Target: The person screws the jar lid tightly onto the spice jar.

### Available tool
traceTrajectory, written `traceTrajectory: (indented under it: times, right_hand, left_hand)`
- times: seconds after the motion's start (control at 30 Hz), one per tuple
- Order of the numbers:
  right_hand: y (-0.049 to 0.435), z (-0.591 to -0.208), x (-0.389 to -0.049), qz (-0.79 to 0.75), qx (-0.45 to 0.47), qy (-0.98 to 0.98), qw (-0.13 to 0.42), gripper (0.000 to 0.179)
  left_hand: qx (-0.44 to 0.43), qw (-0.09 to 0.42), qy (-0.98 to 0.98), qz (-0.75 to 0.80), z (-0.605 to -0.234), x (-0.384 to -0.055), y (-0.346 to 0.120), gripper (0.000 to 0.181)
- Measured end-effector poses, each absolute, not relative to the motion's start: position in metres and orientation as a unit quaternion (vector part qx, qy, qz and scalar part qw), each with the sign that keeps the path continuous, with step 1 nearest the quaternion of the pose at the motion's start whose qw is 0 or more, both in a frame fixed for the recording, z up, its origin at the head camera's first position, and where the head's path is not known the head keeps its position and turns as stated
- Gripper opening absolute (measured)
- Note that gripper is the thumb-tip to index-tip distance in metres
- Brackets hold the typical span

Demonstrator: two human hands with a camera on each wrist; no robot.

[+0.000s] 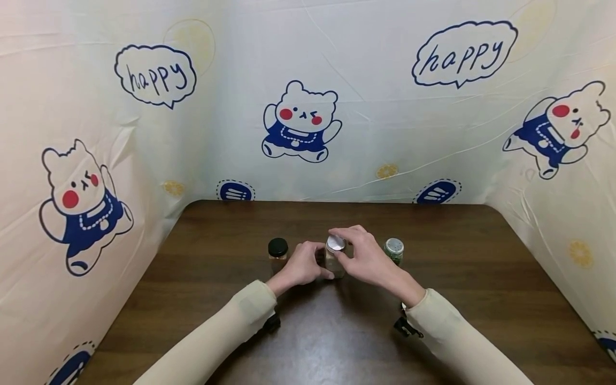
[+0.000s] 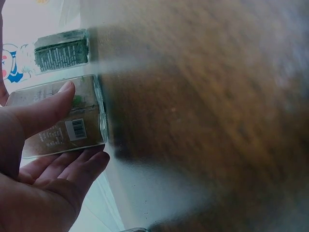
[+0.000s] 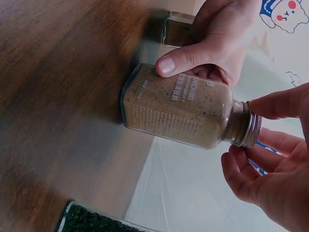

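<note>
A square glass spice jar [image 3: 178, 108] of speckled tan powder stands on the table between both hands. It has a silver metal lid [image 1: 336, 243]. My left hand [image 1: 304, 264] grips the jar's body from the left, thumb across the near face, as the left wrist view shows. With thumb and fingertips, my right hand [image 1: 366, 259] pinches the rim of the lid, which sits on the jar's neck. In the right wrist view the left thumb [image 3: 181, 62] presses the glass near the base.
Just left of the left hand stands a black-capped jar [image 1: 278, 247], partly hidden by that hand. A jar of green flakes [image 1: 394, 250] with a silver lid stands to the right. All are on a brown wooden table [image 1: 308, 342], with a printed curtain [image 1: 366, 160] around it.
</note>
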State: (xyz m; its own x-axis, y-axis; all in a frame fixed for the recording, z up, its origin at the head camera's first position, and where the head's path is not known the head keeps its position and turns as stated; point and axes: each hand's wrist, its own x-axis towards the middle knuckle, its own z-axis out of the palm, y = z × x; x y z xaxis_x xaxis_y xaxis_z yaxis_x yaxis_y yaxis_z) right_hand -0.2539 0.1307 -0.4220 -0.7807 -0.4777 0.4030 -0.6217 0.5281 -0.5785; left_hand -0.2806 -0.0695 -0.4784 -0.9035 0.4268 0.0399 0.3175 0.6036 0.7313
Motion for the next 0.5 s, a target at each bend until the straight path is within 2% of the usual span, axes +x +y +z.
traceTrajectory:
  times: [0.5]
  right_hand:
    - [0.1319,-0.4209,-0.2562,0.354,0.325,-0.872,0.088,0.045]
  left_hand:
    - [0.213,0.065,0.894,0.388,-0.4775,-0.2814,-0.0703,0.036]
